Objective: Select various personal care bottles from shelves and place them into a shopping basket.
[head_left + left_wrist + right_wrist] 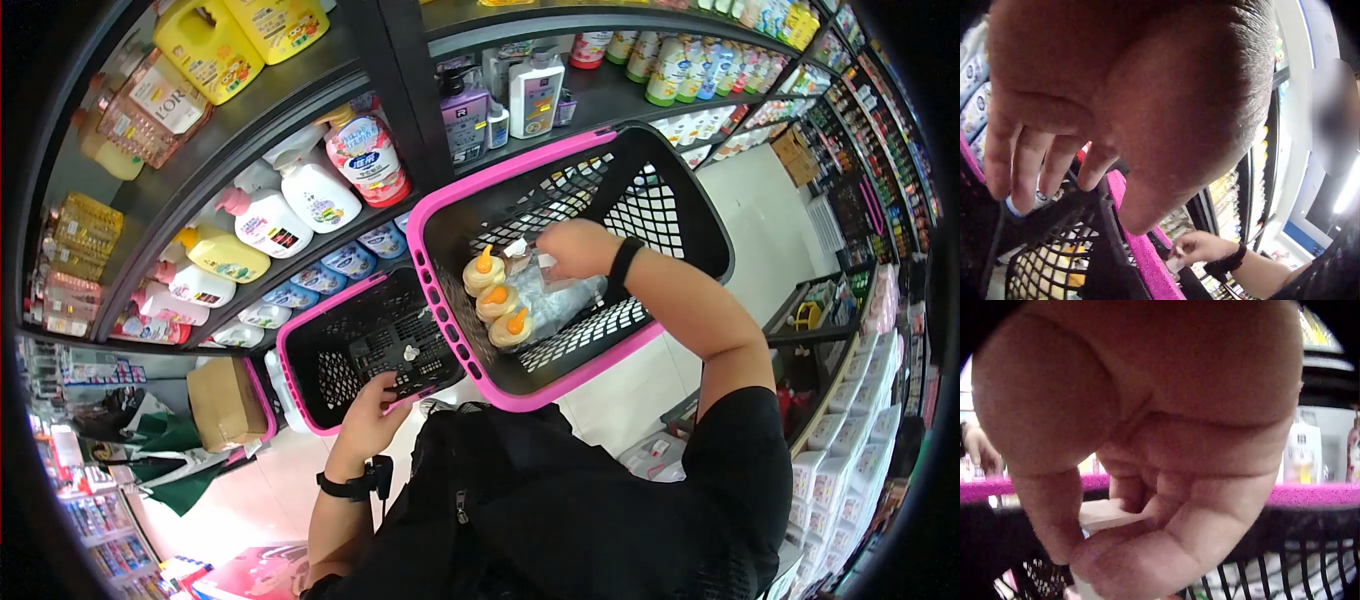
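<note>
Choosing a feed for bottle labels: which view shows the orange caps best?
Head: three orange caps sit in plain view inside the larger basket. Left wrist: only a yellow-orange patch behind mesh; can't tell if it's a cap. Right wrist: no caps visible; the right hand fills most of the frame.

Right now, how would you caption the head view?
Right grip inside a pink-rimmed black plastic basket, near three round, orange-tipped cream tops.
</note>
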{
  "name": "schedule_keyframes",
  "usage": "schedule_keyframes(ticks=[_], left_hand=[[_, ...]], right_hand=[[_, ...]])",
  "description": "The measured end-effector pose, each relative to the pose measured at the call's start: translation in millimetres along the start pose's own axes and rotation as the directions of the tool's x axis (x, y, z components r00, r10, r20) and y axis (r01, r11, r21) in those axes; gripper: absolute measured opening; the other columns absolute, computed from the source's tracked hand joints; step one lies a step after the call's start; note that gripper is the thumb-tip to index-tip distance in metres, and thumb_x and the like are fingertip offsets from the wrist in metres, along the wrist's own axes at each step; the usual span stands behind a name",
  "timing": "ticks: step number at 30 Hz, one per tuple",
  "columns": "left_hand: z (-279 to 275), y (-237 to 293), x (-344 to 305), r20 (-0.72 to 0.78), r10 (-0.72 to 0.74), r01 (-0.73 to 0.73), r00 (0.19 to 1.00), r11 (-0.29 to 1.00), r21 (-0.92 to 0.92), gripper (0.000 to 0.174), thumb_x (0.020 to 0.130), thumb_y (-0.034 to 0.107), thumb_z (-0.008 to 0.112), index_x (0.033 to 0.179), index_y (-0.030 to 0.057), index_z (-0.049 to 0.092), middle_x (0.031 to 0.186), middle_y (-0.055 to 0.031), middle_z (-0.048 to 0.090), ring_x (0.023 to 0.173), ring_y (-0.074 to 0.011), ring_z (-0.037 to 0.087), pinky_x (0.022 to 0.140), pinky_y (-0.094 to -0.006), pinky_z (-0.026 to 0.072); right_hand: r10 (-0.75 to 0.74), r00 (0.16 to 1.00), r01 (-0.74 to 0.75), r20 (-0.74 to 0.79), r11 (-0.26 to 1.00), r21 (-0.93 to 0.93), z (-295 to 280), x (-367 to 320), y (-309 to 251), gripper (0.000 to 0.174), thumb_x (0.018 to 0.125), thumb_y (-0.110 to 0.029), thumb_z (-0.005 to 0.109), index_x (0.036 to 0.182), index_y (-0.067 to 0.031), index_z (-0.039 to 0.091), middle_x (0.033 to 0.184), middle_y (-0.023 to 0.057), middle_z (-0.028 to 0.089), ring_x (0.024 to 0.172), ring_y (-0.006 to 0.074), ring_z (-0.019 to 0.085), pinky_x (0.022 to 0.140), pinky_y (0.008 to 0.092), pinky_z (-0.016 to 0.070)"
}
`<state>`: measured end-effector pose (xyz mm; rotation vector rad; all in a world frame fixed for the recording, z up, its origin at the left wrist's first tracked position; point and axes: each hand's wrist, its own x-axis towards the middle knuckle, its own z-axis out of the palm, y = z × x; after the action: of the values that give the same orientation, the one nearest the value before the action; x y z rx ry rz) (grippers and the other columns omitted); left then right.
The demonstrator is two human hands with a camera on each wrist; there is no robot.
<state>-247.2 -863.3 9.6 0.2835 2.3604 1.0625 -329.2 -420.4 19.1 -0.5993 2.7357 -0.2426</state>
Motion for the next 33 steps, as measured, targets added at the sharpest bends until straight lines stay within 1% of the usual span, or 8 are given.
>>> schedule_keyframes(ticks=[7,11,14,18,24,28,29,33], left_hand=[[16.2,-1.5,-32.4,-0.012,-0.096,0.096,0.995,0.995,-0.037,0.057,0.088,0.024,0.072,0.135,-0.0007,0.052,0.123,-0.0231,0.064,0.109,-0.0334,0.065,0.090,-0.0401,0.0535],[18.1,-7.5,-46.6,-0.027,-0.152,0.153,0.988,0.988,0.002,0.057,0.088,0.025,0.072,0.136,0.0008,0.052,0.120,-0.0230,0.065,0.105,-0.0333,0.066,0.089,-0.0406,0.0538],[17.5,-13.3,-55.9,-0.063,-0.214,0.216,0.975,0.976,0.027,0.057,0.089,0.026,0.072,0.136,0.0019,0.052,0.119,-0.0231,0.065,0.103,-0.0341,0.066,0.089,-0.0413,0.0541],[17.9,-9.4,-61.7,-0.065,-0.261,0.264,0.963,0.963,0.045,0.054,0.090,0.022,0.073,0.134,-0.0005,0.053,0.116,-0.0197,0.066,0.104,-0.0302,0.066,0.089,-0.0392,0.0538],[21.1,-7.0,-61.5,-0.062,-0.248,0.250,0.967,0.967,0.039,0.051,0.090,0.020,0.073,0.132,-0.0001,0.054,0.115,-0.0200,0.066,0.103,-0.0311,0.066,0.087,-0.0395,0.0543],[15.6,-6.9,-56.9,-0.046,-0.223,0.226,0.974,0.973,0.051,0.051,0.090,0.021,0.073,0.132,-0.0005,0.054,0.117,-0.0202,0.066,0.104,-0.0317,0.066,0.088,-0.0399,0.0541],[13.2,-9.1,-55.6,-0.049,-0.220,0.223,0.974,0.973,0.062,0.052,0.089,0.021,0.073,0.132,-0.0008,0.054,0.117,-0.0203,0.066,0.105,-0.0320,0.066,0.089,-0.0402,0.0540],[4.0,-13.5,-49.1,-0.030,-0.195,0.197,0.980,0.979,0.062,0.055,0.089,0.029,0.071,0.133,-0.0010,0.055,0.121,-0.0246,0.065,0.113,-0.0377,0.063,0.094,-0.0428,0.0514]], right_hand=[[0.150,0.971,-0.134,0.189,0.987,-0.094,118.9,49.8,47.6,0.041,0.084,-0.026,0.073,0.118,-0.0047,0.066,0.120,0.0173,0.067,0.108,0.0330,0.066,0.090,0.0449,0.0552],[0.121,0.966,-0.095,0.230,0.988,-0.122,148.7,67.3,50.9,0.032,0.090,-0.023,0.068,0.118,-0.0066,0.067,0.133,0.0169,0.060,0.115,0.0335,0.064,0.092,0.0445,0.0557],[0.143,0.974,-0.121,0.177,0.984,-0.130,171.2,79.8,52.5,0.030,0.092,-0.019,0.063,0.121,-0.0083,0.066,0.134,0.0165,0.059,0.115,0.0347,0.064,0.092,0.0452,0.0558],[0.071,0.993,-0.061,0.091,0.993,-0.104,192.8,93.1,54.7,0.024,0.094,-0.013,0.056,0.116,-0.0072,0.064,0.122,0.0154,0.061,0.106,0.0343,0.067,0.086,0.0459,0.0566],[0.141,0.989,-0.138,0.032,0.987,-0.082,188.2,103.6,48.5,0.018,0.091,-0.012,0.056,0.106,-0.0034,0.062,0.113,0.0155,0.062,0.099,0.0339,0.068,0.080,0.0448,0.0577],[0.036,0.998,-0.043,-0.055,0.990,-0.134,206.5,103.9,61.6,0.016,0.091,-0.014,0.057,0.104,-0.0059,0.062,0.109,0.0150,0.063,0.094,0.0339,0.069,0.077,0.0454,0.0568],[0.029,0.997,-0.040,-0.070,0.985,-0.169,210.0,100.9,61.8,0.016,0.090,-0.017,0.059,0.104,-0.0107,0.063,0.105,0.0106,0.064,0.090,0.0323,0.068,0.075,0.0448,0.0551],[0.084,0.994,-0.089,-0.073,0.993,-0.078,215.1,92.6,63.2,0.025,0.090,-0.013,0.056,0.114,-0.0103,0.062,0.111,0.0140,0.064,0.099,0.0347,0.066,0.081,0.0490,0.0538]])
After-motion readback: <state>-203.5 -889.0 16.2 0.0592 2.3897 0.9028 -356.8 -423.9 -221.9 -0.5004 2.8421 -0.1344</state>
